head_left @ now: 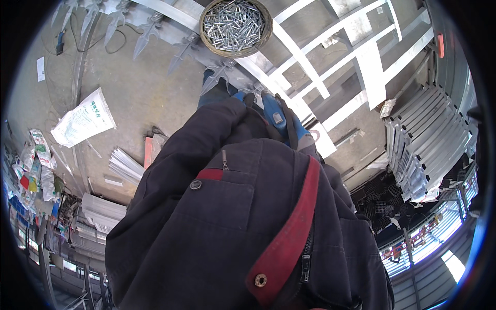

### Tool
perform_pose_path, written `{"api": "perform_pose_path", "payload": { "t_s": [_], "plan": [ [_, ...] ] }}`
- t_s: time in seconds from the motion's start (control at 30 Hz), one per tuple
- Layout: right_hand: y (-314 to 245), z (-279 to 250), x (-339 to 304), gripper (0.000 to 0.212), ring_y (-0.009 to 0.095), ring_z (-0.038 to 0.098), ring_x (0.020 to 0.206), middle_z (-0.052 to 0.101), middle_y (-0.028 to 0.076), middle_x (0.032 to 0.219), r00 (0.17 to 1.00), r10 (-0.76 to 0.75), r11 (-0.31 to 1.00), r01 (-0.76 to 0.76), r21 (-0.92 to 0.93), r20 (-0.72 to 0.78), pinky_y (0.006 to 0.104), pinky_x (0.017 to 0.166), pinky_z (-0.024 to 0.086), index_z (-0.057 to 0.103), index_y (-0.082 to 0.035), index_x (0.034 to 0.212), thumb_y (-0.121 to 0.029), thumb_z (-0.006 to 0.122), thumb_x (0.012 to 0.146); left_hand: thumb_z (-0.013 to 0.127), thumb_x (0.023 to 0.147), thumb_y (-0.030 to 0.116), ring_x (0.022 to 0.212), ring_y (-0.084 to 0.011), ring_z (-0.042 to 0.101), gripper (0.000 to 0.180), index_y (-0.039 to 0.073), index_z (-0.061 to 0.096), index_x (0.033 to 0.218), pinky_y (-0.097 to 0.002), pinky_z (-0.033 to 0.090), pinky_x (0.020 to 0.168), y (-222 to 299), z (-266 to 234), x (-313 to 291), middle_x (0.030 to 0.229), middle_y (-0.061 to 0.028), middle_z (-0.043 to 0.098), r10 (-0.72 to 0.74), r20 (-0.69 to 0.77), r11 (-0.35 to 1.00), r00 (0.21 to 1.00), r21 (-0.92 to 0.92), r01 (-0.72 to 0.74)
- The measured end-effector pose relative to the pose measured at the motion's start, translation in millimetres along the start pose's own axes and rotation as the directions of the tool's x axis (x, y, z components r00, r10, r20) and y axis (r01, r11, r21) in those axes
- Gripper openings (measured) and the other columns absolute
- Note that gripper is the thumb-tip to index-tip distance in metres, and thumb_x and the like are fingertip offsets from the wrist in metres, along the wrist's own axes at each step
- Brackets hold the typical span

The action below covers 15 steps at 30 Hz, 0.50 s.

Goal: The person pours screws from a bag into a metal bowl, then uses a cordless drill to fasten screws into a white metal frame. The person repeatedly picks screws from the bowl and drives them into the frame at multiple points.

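Observation:
In front of my chest, my right hand (304,135), in a blue glove, is closed round a blue and black power tool (275,114) whose exact kind is partly hidden. My left hand (239,96), also gloved in blue, is beside the tool at a metal spear-point finial (218,75). The sleeve covers most of it, so its fingers do not show. Just beyond stands a round basin (202,40) filled with silvery rivets (235,25), resting on a pale metal rail (252,67). More finials (147,36) line the rail to the left.
A welded frame of white metal bars (351,54) spreads ahead and right. Stacked metal profiles (429,134) lie at the right. A white sack (85,121) rests on the floor at left, near bundled strips (126,164). A cable (111,50) trails at the upper left.

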State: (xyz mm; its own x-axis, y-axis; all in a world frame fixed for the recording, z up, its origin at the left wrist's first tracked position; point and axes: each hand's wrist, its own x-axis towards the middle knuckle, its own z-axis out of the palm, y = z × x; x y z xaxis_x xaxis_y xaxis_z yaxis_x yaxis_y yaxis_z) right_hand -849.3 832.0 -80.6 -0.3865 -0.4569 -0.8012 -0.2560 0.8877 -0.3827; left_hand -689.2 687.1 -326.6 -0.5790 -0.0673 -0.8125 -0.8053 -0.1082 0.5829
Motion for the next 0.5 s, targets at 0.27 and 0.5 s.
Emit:
{"api": "perform_pose_path", "payload": {
  "t_s": [0.27, 0.5],
  "plan": [
    [-13.4, -9.8, -2.6, 0.076, 0.046, 0.067, 0.111, 0.059, 0.028, 0.136, 0.974, -0.223, 0.935, 0.204, -0.289, -0.036, 0.0479, 0.091, 0.055, 0.026, -0.013, 0.161, -0.028, 0.060, 0.095, 0.065, 0.097, 0.048, 0.119, -0.0388, 0.064, 0.057, 0.003, 0.062, 0.133, -0.0427, 0.051, 0.100, 18.7, -8.0, -2.7, 0.127, -0.0256, 0.067, -0.176, 0.076, 0.984, 0.981, 0.039, 0.174],
    [-21.9, -11.3, -4.0, 0.078, 0.045, 0.067, 0.113, 0.063, 0.027, 0.131, 0.999, -0.035, 0.972, 0.041, -0.232, 0.031, 0.0472, 0.090, 0.055, 0.026, -0.014, 0.161, -0.043, 0.059, 0.097, 0.068, 0.096, 0.042, 0.125, -0.0408, 0.062, 0.056, 0.005, 0.061, 0.138, -0.0425, 0.050, 0.104, 6.1, -3.2, 3.0, 0.133, -0.0262, 0.065, -0.163, 0.077, 0.987, 0.984, 0.001, 0.163]
  ]
}}
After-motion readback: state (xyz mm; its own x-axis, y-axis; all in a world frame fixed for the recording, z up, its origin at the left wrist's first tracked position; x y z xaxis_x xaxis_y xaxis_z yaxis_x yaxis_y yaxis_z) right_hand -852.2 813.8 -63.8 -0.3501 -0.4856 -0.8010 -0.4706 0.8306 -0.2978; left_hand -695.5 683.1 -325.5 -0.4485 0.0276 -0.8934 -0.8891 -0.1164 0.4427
